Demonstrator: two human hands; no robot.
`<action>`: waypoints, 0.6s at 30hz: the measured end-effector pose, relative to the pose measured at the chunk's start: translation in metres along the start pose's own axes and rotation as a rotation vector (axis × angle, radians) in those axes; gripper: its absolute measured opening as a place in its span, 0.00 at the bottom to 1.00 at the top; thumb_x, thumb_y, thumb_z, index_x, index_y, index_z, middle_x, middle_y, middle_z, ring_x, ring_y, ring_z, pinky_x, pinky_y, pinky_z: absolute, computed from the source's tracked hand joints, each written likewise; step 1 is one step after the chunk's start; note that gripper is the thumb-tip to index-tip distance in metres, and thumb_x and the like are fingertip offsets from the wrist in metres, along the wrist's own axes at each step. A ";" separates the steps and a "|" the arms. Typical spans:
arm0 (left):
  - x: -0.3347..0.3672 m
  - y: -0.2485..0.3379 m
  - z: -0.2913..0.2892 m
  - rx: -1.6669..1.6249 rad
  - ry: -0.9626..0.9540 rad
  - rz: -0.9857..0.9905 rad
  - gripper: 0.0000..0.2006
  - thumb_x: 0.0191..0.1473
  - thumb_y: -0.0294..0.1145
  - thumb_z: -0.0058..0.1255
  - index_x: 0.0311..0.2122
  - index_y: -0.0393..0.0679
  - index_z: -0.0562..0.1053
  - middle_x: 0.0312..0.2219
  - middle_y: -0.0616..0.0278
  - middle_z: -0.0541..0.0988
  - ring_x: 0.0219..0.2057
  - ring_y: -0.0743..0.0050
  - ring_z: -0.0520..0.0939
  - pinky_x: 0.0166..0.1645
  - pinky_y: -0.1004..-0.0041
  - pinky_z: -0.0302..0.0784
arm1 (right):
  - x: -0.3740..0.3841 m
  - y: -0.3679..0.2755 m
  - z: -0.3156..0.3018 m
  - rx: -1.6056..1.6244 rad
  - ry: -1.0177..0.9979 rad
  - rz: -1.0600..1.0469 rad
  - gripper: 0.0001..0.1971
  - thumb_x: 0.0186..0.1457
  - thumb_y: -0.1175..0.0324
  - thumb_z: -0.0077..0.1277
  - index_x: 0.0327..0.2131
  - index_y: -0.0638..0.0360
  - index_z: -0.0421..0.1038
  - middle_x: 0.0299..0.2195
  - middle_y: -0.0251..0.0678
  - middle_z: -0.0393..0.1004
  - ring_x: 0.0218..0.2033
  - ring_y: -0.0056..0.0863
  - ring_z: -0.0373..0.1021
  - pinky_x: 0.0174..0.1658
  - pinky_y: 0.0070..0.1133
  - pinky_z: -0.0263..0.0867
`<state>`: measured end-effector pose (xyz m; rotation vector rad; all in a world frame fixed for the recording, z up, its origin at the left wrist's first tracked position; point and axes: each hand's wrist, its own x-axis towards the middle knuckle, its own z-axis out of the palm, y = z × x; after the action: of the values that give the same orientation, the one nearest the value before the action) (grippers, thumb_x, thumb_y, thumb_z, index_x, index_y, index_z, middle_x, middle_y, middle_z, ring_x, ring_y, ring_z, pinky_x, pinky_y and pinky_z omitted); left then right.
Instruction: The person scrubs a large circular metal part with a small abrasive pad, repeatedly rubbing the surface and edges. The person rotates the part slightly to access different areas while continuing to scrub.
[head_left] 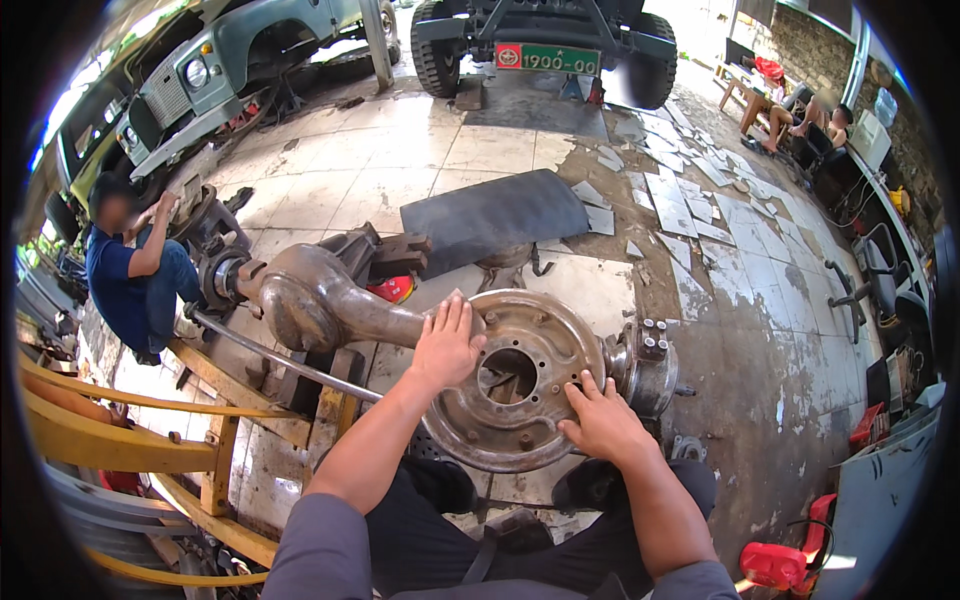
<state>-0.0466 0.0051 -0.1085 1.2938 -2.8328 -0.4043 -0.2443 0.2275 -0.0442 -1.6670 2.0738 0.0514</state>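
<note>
Looks down on a large, round, brown metal disc (pixel 512 425) with a wide central hole and smaller holes around it, lying face up just below the middle of the view. Has the left hand (pixel 447 345) palm down at its 10 o'clock edge, with fingers extended, clasping nothing. Has the right hand (pixel 603 420) between its 3 and 4 o'clock, likewise unclenched, with fingers splayed on the metal. Cannot tell, beneath the left hand, the exact contact between rim and brown bulging metal axle housing (pixel 310 295), stretching off towards 9 and 10 o'clock. Just beside the disc at 3 o'clock: a grey cylindrical metal hub (pixel 645 370). At 12 o'clock: a dark grey curved panel (pixel 495 215) on the pale tiled floor (pixel 375 160). Towards 9 o'clock: a long grey metal rod (pixel 290 357) and a crouching co-worker in dark blue (pixel 125 265).
</note>
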 end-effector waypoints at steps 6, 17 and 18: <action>0.000 -0.001 0.006 0.000 0.018 -0.060 0.37 0.68 0.55 0.31 0.70 0.35 0.48 0.71 0.44 0.47 0.72 0.45 0.48 0.72 0.49 0.45 | 0.000 0.001 -0.001 0.009 -0.003 -0.012 0.34 0.61 0.52 0.51 0.65 0.56 0.56 0.69 0.55 0.50 0.65 0.72 0.50 0.66 0.48 0.53; -0.008 0.000 0.023 0.012 0.163 -0.021 0.36 0.67 0.54 0.32 0.69 0.36 0.53 0.70 0.46 0.51 0.72 0.47 0.50 0.72 0.47 0.46 | 0.002 -0.004 -0.010 0.041 -0.033 0.015 0.34 0.61 0.52 0.52 0.66 0.54 0.56 0.70 0.53 0.48 0.66 0.71 0.48 0.67 0.47 0.52; -0.004 0.002 0.023 -0.017 0.174 -0.057 0.36 0.67 0.54 0.33 0.69 0.36 0.53 0.70 0.45 0.50 0.71 0.46 0.50 0.72 0.47 0.46 | 0.003 -0.001 -0.008 0.042 -0.026 0.009 0.34 0.61 0.52 0.52 0.66 0.54 0.56 0.70 0.53 0.48 0.66 0.70 0.48 0.67 0.47 0.52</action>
<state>-0.0477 0.0147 -0.1300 1.3385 -2.6502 -0.2989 -0.2468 0.2217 -0.0383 -1.6237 2.0496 0.0327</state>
